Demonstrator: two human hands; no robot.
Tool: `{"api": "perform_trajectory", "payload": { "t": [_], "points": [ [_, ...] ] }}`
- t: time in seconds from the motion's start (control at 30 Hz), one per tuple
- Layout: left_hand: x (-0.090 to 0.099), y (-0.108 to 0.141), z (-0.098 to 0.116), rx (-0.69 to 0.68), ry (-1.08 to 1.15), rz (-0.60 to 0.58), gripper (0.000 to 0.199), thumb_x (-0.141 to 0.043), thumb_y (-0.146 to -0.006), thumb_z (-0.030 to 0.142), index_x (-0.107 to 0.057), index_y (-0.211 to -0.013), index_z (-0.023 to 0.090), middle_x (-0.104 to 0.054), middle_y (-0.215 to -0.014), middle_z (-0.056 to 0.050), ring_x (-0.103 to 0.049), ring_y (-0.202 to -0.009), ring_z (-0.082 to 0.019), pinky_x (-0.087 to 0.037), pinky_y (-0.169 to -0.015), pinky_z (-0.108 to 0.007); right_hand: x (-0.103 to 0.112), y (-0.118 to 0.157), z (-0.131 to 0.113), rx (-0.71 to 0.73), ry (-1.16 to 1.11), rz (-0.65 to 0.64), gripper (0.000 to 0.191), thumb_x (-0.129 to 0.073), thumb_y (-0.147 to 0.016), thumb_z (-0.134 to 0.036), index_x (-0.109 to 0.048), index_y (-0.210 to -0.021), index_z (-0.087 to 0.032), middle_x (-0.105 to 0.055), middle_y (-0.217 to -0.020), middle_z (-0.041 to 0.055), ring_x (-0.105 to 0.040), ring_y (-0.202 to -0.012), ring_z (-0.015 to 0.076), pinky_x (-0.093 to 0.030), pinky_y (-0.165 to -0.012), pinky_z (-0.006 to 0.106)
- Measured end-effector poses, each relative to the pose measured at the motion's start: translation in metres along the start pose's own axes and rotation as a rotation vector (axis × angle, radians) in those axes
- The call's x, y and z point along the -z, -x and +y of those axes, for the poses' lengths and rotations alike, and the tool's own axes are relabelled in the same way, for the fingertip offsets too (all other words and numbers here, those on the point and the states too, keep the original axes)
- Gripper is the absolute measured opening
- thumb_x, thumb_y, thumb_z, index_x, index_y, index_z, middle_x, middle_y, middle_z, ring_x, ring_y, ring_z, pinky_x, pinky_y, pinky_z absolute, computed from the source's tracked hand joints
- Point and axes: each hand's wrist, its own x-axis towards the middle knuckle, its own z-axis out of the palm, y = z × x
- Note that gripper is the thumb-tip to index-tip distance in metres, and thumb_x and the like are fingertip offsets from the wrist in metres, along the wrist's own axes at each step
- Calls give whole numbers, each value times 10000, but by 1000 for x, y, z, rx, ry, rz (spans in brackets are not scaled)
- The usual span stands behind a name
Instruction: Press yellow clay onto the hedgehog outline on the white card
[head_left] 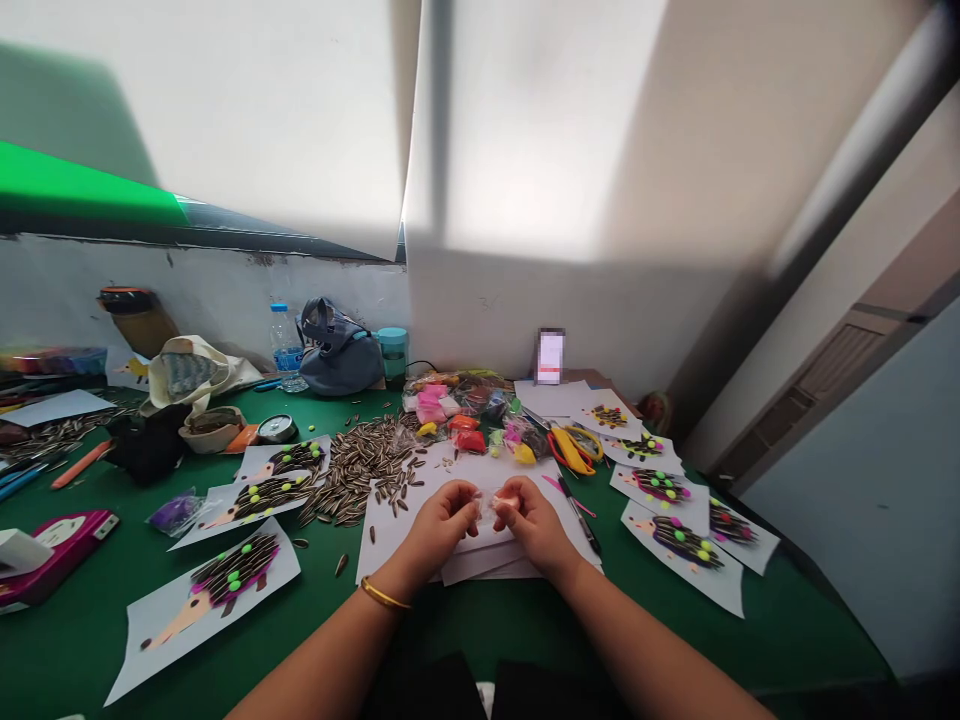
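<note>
My left hand [454,512] and my right hand [526,515] meet over white paper [480,560], fingers pinched. Between them is a small clear plastic packet [487,508] with something pale pink in it, probably soft clay. Both hands grip its sides; the fingers partly hide it. Just beyond lie packets of coloured clay, among them a red one [470,441] and a yellow one [524,454]. Sunflower seeds [360,465] are heaped left of my left hand, some spilling onto the paper. A black pen [581,520] rests right of my right hand, near yellow-handled scissors [574,450].
Hedgehog pictures made with seeds lie at the left [217,600] and right [682,555] on the green table [322,630]. A phone [550,356] leans at the back wall. Behind the seeds stand a blue bag [341,355] and a water bottle [286,350]. A magenta device [60,555] sits far left.
</note>
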Motion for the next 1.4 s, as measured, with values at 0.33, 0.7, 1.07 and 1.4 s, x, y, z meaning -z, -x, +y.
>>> {"api": "perform_trajectory", "payload": {
  "t": [0.33, 0.7, 1.07, 1.4],
  "points": [
    [-6, 3, 4, -38, 86, 51, 202, -632, -790, 345, -506, -816, 189, -496, -620, 64, -463, -536, -86, -382, -531, -210, -1, 3, -2, 79, 157, 14, 244, -568, -897, -426, -574, -1004, -207, -599, -701, -13, -617, -662, 153, -492, -647, 267],
    [3, 8, 6, -384, -425, 162, 95, -614, -828, 290, -591, -864, 205, -568, -905, -31, -545, -864, -185, -457, -775, -320, 5, 1, 0, 74, 3, 71, 330, -591, -881, -485, -617, -1033, -193, -637, -852, 38, -649, -673, 163, -539, -660, 306],
    [4, 10, 3, -598, -389, 285, 80, -604, -885, 264, -625, -831, 209, -577, -861, -28, -551, -867, -185, -449, -823, -332, 2, -1, -6, 95, 183, 44, 345, -672, -828, -434, -676, -1092, -213, -649, -994, 66, -603, -882, 204, -507, -772, 323],
    [3, 2, -13, -407, -499, 271, 134, -566, -889, 322, -560, -822, 205, -585, -807, -12, -546, -788, -175, -444, -765, -315, -4, 2, 3, 64, 4, 71, 313, -712, -786, -430, -593, -982, -217, -551, -747, -20, -537, -682, 148, -470, -660, 276]
  ]
}}
